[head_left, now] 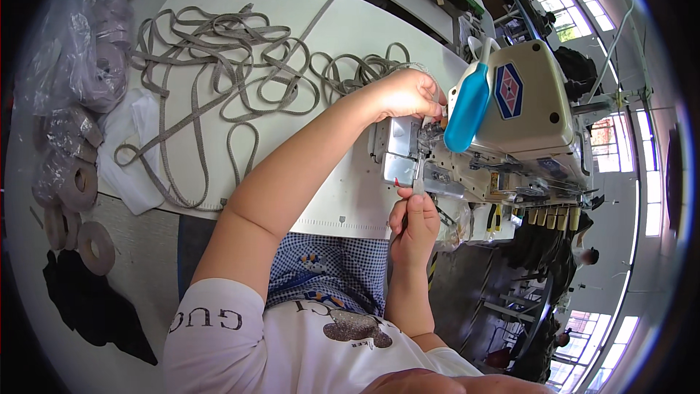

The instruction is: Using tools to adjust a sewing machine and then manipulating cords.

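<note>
A cream sewing machine with a blue oval piece on its front stands at the right of the white table. My left hand is on the far side of its needle area, fingertips pinched together; what lies between them is hidden. Closer to me, my right hand has its thumb pressed over curled fingers, gripping a narrow grey strip that points up toward the needle area. A small red tip shows beside that strip. Between both hands sits the machine's shiny metal plate.
Long grey-brown webbing lies in loose loops across the white table. At the left are tape rolls, clear plastic bags and black cloth. Yellow-and-black handles hang below the machine.
</note>
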The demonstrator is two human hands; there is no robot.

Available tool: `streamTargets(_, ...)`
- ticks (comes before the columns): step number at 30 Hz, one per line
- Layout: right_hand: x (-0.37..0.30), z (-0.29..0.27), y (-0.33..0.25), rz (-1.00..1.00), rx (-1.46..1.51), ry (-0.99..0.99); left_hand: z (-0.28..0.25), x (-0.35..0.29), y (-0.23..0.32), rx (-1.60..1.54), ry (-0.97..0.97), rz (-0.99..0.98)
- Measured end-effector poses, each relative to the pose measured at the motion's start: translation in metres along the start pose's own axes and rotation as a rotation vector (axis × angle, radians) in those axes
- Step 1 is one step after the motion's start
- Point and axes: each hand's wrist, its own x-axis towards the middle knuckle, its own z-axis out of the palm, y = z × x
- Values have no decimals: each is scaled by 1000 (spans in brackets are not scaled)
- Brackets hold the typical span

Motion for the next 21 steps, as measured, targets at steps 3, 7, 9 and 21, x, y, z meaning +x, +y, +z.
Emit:
streamTargets(3,0,-1,1,-6,-11,0,0,-1,2,23,15,-4)
streamTargets(7,0,1,0,-8,-22,6,1,-3,6,37,22,-14)
streamTargets(9,0,1,0,-7,-24,10,1,-3,5,37,21,-20)
streamTargets(21,0,-2,1,-2,20,-10,2,-1,4,7,3,-21)
